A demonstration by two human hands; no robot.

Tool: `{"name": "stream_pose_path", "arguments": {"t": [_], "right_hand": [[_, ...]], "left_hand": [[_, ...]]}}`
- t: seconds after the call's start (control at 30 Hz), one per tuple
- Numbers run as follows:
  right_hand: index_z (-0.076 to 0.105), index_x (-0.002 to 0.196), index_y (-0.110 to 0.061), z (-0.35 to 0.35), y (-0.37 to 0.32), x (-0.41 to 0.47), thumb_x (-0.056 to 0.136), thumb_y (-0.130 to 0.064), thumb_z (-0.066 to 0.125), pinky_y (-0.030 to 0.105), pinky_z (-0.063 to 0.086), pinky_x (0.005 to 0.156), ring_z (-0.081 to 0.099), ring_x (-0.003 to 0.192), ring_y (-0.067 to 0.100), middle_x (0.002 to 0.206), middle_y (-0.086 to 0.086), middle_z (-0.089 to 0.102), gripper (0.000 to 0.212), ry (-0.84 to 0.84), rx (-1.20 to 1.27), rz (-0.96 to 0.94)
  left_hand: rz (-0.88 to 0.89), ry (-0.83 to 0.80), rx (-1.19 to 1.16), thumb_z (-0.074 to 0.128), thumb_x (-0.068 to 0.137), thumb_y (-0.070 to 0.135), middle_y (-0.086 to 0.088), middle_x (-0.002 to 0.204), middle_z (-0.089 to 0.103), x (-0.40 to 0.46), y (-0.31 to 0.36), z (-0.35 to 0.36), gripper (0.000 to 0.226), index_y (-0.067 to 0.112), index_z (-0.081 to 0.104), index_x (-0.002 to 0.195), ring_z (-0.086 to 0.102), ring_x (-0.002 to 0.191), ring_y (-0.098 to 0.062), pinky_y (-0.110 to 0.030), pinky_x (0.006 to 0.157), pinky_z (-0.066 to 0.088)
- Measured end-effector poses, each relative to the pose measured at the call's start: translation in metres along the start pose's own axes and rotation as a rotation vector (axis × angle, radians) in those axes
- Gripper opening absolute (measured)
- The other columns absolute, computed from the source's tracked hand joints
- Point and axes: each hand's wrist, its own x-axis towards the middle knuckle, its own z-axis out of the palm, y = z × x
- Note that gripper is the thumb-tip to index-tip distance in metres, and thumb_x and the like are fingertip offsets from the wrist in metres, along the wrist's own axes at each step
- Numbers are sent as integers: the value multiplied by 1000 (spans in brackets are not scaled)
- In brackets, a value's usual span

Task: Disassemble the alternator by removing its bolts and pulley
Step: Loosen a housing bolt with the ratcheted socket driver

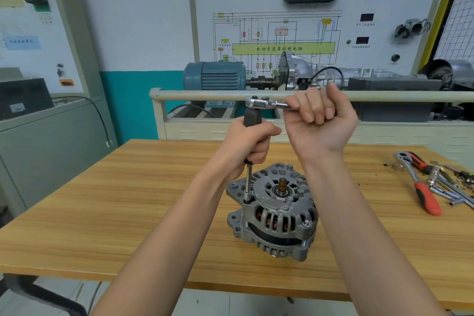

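A grey alternator (274, 213) stands on the wooden table (128, 200), its bare shaft (282, 185) pointing up with no pulley on it. A long extension bar (248, 182) rises upright from a bolt on the housing's left edge. My left hand (250, 146) grips the black handle of this bar. At its top sits a chrome ratchet (266, 103), lying level. My right hand (320, 123) is wrapped round the ratchet's handle, to the right of its head. A second bolt head (306, 224) shows on the housing's right side.
At the table's right edge lie red-handled ratchets (427, 199), a socket (397, 167), wrenches and small loose parts. Behind the table stands a training bench with a rail (205, 96), a blue motor (215, 75) and a wiring-diagram board. A grey cabinet is at the left.
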Motion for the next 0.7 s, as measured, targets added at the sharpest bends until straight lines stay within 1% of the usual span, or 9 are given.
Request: {"name": "stream_pose_path", "arguments": {"t": [0.1,0.17,0.27,0.33,0.43,0.53,0.6,0.67,0.7], "right_hand": [[37,39,-16,-10,3,11,85,-16,45,23,37,51,32,36,11,36,-4,31,46,27,178,93],[36,40,-15,-12,6,17,85,-16,45,22,36,49,32,35,10,36,-4,31,47,51,262,125],[36,40,-16,-11,6,18,85,-15,46,22,35,47,31,34,10,36,-5,31,47,83,279,116],[37,39,-16,-5,4,11,85,-15,45,22,36,49,31,35,10,36,-5,30,47,76,189,72],[39,38,-18,7,4,-4,87,-13,41,25,38,53,30,39,11,37,-5,31,49,21,-78,-39],[39,41,-21,19,15,-19,87,-5,37,30,36,58,30,44,14,40,-5,34,49,-106,-389,-228],[33,45,-21,23,23,-26,83,2,35,33,35,59,32,45,16,43,-5,36,45,-184,-539,-341],[31,46,-21,24,24,-28,83,4,35,33,36,60,32,45,15,43,-6,38,44,-219,-574,-367],[34,44,-22,24,21,-27,84,1,35,32,36,60,32,44,14,42,-7,37,46,-208,-532,-335]], "left_hand": [[-16,-59,-16,56,87,1,4,39,25,-1,1,-5,46,17,33,51,20,32,-12,-18,40,19],[-21,-104,-21,59,83,6,2,38,29,-1,4,-7,39,14,37,52,26,31,-14,-21,41,22],[-17,-156,-63,59,85,6,2,39,34,3,10,-8,39,14,40,52,32,33,-13,-21,40,28],[-28,-156,-102,56,89,8,4,37,30,4,10,-6,45,16,39,48,26,30,-9,-17,37,22],[-16,-39,-95,48,95,6,5,37,24,4,7,-1,47,15,31,52,17,30,-8,-15,37,14],[23,94,-50,46,94,2,5,39,23,3,6,3,44,16,29,56,17,32,-8,-15,38,14],[36,148,-32,46,93,0,5,40,24,0,7,5,43,16,31,57,18,32,-9,-15,38,15],[42,178,-26,46,93,-1,4,40,25,-1,7,7,42,16,31,57,18,33,-9,-15,38,16],[46,189,-22,47,93,-1,4,40,25,-2,7,7,42,16,31,58,18,33,-10,-16,38,16]]}}
